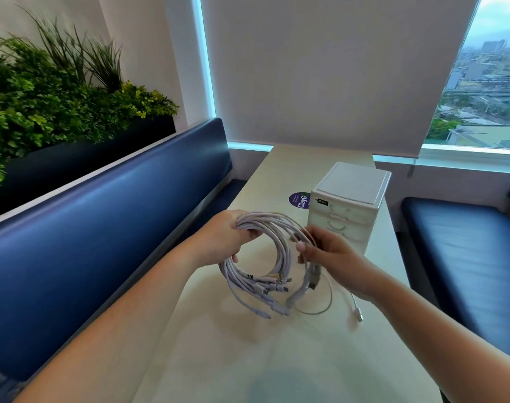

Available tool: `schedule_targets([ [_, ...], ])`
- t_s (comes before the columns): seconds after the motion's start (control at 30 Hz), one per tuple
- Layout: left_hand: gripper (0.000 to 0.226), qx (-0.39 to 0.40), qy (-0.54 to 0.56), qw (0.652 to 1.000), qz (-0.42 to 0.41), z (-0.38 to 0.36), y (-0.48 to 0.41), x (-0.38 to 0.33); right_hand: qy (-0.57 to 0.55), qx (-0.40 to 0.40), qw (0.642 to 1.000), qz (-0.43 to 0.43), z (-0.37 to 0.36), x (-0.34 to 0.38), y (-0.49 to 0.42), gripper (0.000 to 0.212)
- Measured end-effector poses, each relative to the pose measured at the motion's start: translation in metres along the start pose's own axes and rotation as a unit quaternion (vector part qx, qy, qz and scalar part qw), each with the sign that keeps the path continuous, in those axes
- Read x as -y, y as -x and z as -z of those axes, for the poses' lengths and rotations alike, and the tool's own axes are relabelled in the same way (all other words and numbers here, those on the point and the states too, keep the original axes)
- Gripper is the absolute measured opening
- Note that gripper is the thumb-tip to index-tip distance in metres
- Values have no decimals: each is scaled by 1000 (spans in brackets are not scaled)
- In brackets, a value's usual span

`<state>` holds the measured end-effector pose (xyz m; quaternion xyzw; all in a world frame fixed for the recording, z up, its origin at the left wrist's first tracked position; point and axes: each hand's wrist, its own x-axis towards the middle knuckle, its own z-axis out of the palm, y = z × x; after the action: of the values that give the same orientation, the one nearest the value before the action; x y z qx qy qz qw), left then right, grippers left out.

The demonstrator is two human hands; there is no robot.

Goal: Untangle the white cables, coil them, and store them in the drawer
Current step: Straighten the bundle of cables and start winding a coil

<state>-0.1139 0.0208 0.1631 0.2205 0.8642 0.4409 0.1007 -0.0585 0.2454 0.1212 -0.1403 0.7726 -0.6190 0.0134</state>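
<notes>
A bundle of white cables [277, 251] forms a loose coil held above the cream table [218, 344]. My left hand [224, 237] grips the coil's upper left side, fingers curled round several strands. My right hand [326, 251] pinches strands on the coil's right side. Several plug ends [274, 298] hang from the bottom of the bundle. A thinner white cable [355, 309] trails on the table to the right, its silver plug lying flat. Just behind my right hand stands a small white drawer unit [349, 202], with all of its drawers closed.
A round purple sticker [298, 200] lies on the table left of the drawer unit. Blue benches flank the table on the left [102, 228] and right [466, 242]. Plants [58, 97] sit behind the left bench. A window with a lowered blind is at the far end.
</notes>
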Motion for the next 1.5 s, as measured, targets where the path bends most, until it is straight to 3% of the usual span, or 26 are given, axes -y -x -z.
schedule_targets([
  [0.1, 18, 12, -8, 1000, 7, -1, 1, 2, 56, 11, 998, -2, 5, 4, -1, 15],
  [0.37, 22, 19, -24, 999, 12, -6, 0, -2, 106, 46, 993, -23, 11, 17, 2, 8],
  [0.5, 22, 18, -37, 999, 15, -7, 3, -5, -3, 83, 996, -33, 14, 20, 2, 36],
  [0.8, 21, 40, -84, 995, 40, -11, 7, -5, 110, 50, 993, 4, 12, 33, -2, 63],
  [0.97, 21, 39, -87, 995, 38, -12, 7, -9, 32, 23, 999, -4, 9, 39, -4, 35],
  [1.07, 20, 41, -81, 995, 30, -13, 7, -12, -2, 6, 1000, -13, 8, 37, -5, 33],
  [1.23, 21, 46, -87, 995, 31, -10, 7, -12, 96, 36, 995, -11, 13, 35, -8, 14],
  [1.37, 22, 58, -90, 993, 39, -10, 8, -12, 184, -6, 983, 1, 15, 34, -11, 13],
  [1.5, 20, 61, -97, 993, 33, -12, 7, -15, 238, 17, 971, 10, 16, 32, -13, 17],
])
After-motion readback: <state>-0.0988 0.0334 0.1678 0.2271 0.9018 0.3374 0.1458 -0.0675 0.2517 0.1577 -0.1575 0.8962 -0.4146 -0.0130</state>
